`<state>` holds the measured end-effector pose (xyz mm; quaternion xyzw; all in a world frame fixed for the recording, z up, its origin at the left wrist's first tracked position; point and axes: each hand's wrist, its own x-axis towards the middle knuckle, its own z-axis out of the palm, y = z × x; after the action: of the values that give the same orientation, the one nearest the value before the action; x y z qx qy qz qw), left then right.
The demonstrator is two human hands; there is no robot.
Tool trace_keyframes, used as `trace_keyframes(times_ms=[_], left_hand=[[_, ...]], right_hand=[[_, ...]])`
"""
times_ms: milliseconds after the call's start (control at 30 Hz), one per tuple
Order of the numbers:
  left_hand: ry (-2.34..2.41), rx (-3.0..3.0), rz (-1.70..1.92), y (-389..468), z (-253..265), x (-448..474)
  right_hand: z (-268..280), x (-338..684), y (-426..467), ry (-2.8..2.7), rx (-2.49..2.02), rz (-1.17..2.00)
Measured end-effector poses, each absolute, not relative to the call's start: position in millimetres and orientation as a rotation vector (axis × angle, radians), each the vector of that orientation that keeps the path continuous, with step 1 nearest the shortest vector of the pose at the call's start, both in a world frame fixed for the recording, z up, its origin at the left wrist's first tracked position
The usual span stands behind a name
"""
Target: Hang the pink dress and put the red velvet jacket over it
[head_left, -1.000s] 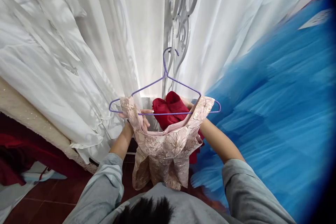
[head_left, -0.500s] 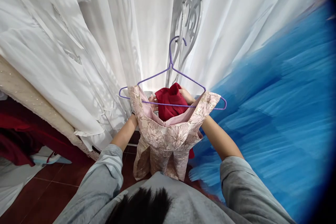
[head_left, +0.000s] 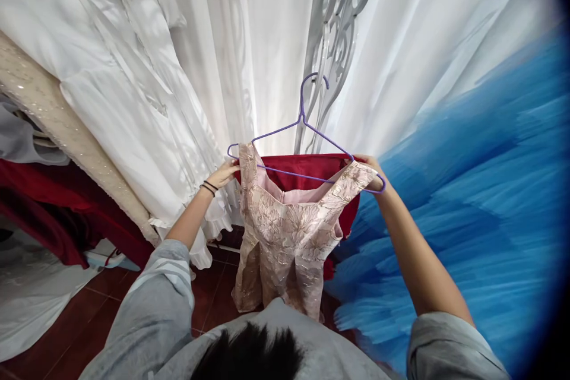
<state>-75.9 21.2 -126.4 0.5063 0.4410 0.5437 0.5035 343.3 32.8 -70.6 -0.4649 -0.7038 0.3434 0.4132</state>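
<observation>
Two closed grips: left hand [head_left: 227, 174] and right hand [head_left: 370, 162] are holding red cloth [head_left: 297, 164] stretched behind the brocade dress [head_left: 294, 231], itself hanging on a purple hanger [head_left: 303, 115]. I'm judging spreading mostly done, cloth not yet hung.

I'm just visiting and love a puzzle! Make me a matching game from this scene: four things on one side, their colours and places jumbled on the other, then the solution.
Things:
1. Hanger
2. Dress
3. Held cloth
4. Ruffled fabric

Descriptions:
A. Blue, filling the picture's lower right side
B. Red, stretched between the left hand and the right hand
C. Purple, with its hook at the top
D. Pale pink with a floral pattern, hanging by its straps

Pairs: 1-C, 2-D, 3-B, 4-A
</observation>
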Motion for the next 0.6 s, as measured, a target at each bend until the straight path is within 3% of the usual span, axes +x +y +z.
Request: trace_keyframes(times_ms=[167,367,600], left_hand=[[1.453,1.806,1.223,30,-97,-102],[1.965,2.03,1.632,52,-60,-113],[1.957,1.855,1.213,65,-46,-115]], right_hand=[[-62,364,35,-2.037,-1.201,0.673],[-37,356,22,-2.088,-1.189,0.802],[-36,352,17,-2.187,-1.197,0.722]])
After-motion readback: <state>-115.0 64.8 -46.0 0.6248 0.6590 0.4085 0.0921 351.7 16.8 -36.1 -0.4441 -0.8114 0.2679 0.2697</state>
